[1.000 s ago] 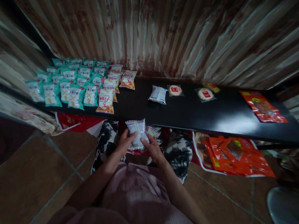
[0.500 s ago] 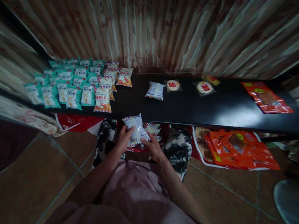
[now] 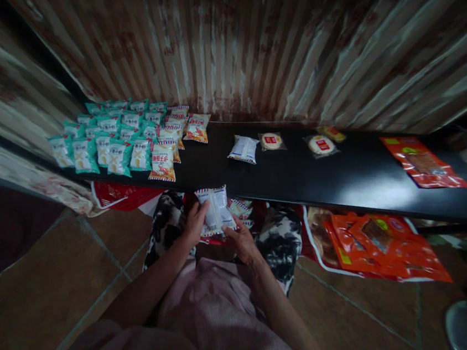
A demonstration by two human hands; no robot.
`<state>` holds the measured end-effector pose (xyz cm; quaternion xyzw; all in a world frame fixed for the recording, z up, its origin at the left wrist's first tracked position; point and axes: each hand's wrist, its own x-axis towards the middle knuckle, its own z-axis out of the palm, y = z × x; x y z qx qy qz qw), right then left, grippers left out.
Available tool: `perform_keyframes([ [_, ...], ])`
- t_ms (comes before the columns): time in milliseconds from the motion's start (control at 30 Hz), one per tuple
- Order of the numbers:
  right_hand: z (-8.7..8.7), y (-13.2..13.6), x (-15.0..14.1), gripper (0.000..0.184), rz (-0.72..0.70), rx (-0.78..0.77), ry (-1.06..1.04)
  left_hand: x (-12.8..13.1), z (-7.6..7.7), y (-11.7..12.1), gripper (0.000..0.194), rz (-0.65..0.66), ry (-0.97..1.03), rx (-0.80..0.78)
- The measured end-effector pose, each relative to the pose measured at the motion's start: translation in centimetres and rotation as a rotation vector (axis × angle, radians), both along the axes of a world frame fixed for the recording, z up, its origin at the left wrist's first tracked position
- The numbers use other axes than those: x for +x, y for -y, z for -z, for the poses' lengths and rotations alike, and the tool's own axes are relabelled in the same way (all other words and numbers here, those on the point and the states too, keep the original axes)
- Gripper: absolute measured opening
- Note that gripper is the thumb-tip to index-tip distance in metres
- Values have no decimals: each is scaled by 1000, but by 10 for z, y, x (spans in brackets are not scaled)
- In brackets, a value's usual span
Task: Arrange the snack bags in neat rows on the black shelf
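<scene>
Between my two hands is a small snack bag (image 3: 216, 209), its white printed back with the centre seam facing up. My left hand (image 3: 196, 223) grips its left side, thumb on top. At its lower right corner my right hand (image 3: 240, 237) pinches the edge. Below the bag, more snack bags (image 3: 240, 209) lie in a red basket between my knees, partly hidden. On the black shelf ahead, a similar bag (image 3: 243, 149) lies back side up. Orange-and-white snack bags (image 3: 162, 161) stand in a row to the left, beside several teal bags (image 3: 120, 156).
Two round wrapped crackers (image 3: 271, 141) and a small yellow packet (image 3: 331, 133) lie on the black shelf (image 3: 300, 173). An orange packet (image 3: 423, 163) rests at its right end. Below sit a basket of orange packets (image 3: 385, 242) and a red basket (image 3: 125, 194). A pleated curtain (image 3: 219, 43) hangs behind.
The view has tilted slightly, so the shelf and its goods sit a little lower. Both hands keep hold of the same bag, with hardly any movement.
</scene>
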<state>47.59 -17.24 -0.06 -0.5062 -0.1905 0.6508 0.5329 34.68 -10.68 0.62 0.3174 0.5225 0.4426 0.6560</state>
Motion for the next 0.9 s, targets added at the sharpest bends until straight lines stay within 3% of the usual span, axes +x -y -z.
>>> perform_keyframes([
  [200, 2, 1, 2, 65, 1, -26, -34, 3, -3, -3, 54, 8, 5, 23],
  [400, -6, -4, 14, 50, -152, 43, 30, 1, -14, -3, 54, 3, -16, 25],
  [667, -22, -31, 16, 49, -57, 70, 259, -6, -17, 6, 51, 141, -19, 13],
  [900, -21, -39, 0, 46, 3, 104, 253, -10, -11, 6, 50, 175, 32, 13],
])
